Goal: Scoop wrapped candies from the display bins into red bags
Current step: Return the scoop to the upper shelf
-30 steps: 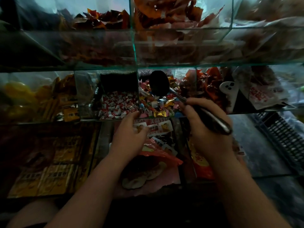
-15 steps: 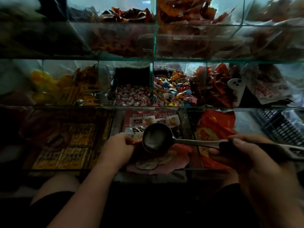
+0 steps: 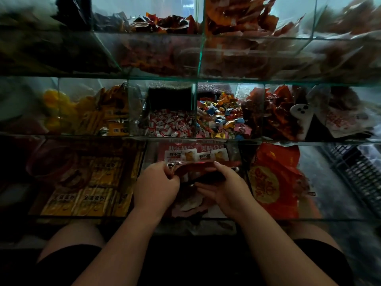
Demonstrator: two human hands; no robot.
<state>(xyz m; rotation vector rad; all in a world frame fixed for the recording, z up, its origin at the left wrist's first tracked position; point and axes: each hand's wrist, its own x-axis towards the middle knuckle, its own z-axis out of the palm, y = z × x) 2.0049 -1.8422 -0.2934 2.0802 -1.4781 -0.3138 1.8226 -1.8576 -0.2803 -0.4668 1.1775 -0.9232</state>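
Observation:
An open red bag point(image 3: 198, 168) sits in the lower middle glass bin. Its left rim is pinched by my left hand point(image 3: 156, 180). Curled round the bag's right rim is my right hand point(image 3: 224, 186), thumb on top. Between the two hands the bag's mouth shows dark. The metal ladle is not plainly visible; only small metallic glints show near my right hand. On the shelf above lie red-and-white wrapped candies point(image 3: 171, 124) in one bin and mixed coloured wrapped candies point(image 3: 218, 118) in the bin to its right.
A pile of red printed bags point(image 3: 274, 182) fills the bin to the right. Yellow packets point(image 3: 88, 193) lie in the left bin. Glass dividers and shelf edges point(image 3: 193, 139) run above my hands. A black plastic crate point(image 3: 358, 172) stands at far right.
My right hand held the ladle up at the candy bin, then brought it down over the bag. Now that hand grips the bag's right rim and the ladle is out of clear sight.

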